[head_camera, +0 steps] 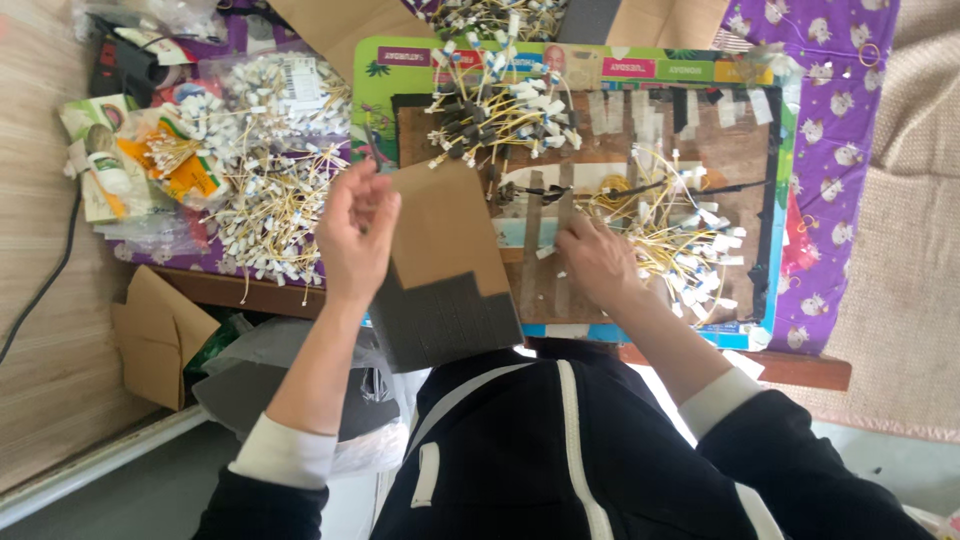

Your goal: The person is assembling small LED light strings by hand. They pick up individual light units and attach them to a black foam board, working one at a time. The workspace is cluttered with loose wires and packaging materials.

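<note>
My left hand (352, 232) holds a piece of brown cardboard (445, 262) by its left edge, lifted over the near side of the work board (740, 150). The cardboard's lower part is dark grey and stepped. My right hand (598, 262) rests on the board, fingers pinching at a small white tag on a yellow wire beside strips of tape (545, 215). A tangle of yellow wires with white tags (680, 240) lies just right of that hand. Another bundle of tagged wires (500, 105) sits at the board's far side.
A heap of tagged yellow wires (270, 170) and plastic bags covers the purple cloth on the left. Packets and a small bottle (105, 165) lie at the far left. A folded cardboard box (155, 335) and grey bags (270, 375) sit below the table edge.
</note>
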